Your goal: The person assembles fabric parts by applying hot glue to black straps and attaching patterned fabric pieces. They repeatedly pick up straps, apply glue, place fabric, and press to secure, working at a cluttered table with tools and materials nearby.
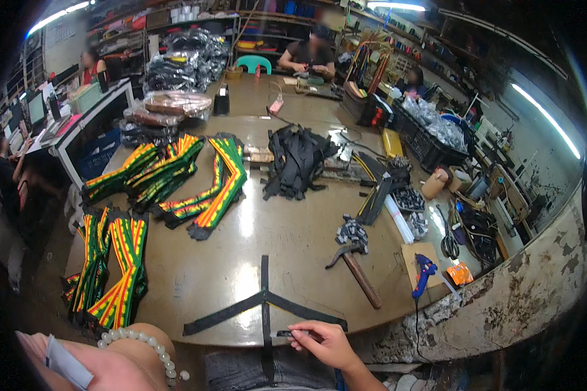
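Note:
On the near table edge lies a black webbing piece [265, 296], with one upright strip and two arms slanting down to the sides. Its lower end hangs over the edge toward my lap. My right hand [324, 344] is just right of that strip, fingertips pinched on a small dark piece [284, 333]. My left hand [78, 365] is very near the camera at the lower left, beside a white bead bracelet [166, 355]. A pale flat scrap [68, 365] shows against it; the fingers cannot be made out.
Striped green, yellow and red straps [120, 270] lie in bundles at left. A heap of black strips [297, 159] sits mid-table. To the right are a hammer [362, 280], a blue glue gun [425, 274] and a black crate [430, 146]. Another person [310, 58] works across the table.

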`<action>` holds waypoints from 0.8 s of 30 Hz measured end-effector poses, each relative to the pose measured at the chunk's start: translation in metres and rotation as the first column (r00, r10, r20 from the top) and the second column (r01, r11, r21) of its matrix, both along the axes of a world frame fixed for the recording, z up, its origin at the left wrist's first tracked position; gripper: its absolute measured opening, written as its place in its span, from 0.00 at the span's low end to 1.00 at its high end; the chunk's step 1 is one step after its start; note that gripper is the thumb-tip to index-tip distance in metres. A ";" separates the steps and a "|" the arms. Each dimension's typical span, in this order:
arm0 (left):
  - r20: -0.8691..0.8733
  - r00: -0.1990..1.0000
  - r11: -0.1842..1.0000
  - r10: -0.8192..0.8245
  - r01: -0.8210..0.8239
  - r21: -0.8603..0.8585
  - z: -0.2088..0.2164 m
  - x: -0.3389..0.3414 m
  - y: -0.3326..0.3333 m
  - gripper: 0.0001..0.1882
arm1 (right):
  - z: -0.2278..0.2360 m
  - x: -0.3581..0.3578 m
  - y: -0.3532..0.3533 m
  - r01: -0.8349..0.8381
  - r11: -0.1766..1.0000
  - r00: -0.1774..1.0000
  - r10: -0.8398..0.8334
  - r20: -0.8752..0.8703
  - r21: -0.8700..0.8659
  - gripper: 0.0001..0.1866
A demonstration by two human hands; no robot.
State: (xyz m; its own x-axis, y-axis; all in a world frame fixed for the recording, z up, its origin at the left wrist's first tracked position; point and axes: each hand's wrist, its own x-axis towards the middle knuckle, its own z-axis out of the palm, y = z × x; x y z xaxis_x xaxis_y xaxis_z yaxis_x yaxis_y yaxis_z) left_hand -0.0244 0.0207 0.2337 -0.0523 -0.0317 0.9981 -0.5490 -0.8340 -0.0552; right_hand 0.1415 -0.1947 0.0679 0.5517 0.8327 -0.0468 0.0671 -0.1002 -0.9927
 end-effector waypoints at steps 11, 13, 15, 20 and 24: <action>0.061 0.997 0.999 0.045 -0.045 0.005 -0.002 -0.013 -0.005 0.10 | -0.009 0.011 0.002 0.115 0.990 0.965 -0.092 -0.246 0.081 0.11; 0.071 0.994 0.997 0.077 -0.075 -0.033 -0.012 -0.014 -0.001 0.10 | -0.005 0.016 0.005 0.142 0.985 0.958 -0.112 -0.263 0.095 0.11; 0.038 0.990 0.980 0.139 -0.131 -0.151 -0.029 -0.012 0.004 0.10 | 0.000 0.019 0.008 0.166 0.981 0.947 -0.130 -0.294 0.103 0.10; -0.296 0.807 0.420 -0.512 -0.065 -0.905 -0.112 0.021 -0.004 0.08 | 0.011 0.026 0.015 0.112 0.969 0.940 -0.032 -0.338 0.219 0.11; -0.029 0.421 -0.071 -0.906 -0.219 -0.973 -0.178 0.034 -0.032 0.08 | 0.009 0.027 0.024 -0.047 0.971 0.873 0.155 -0.463 0.236 0.10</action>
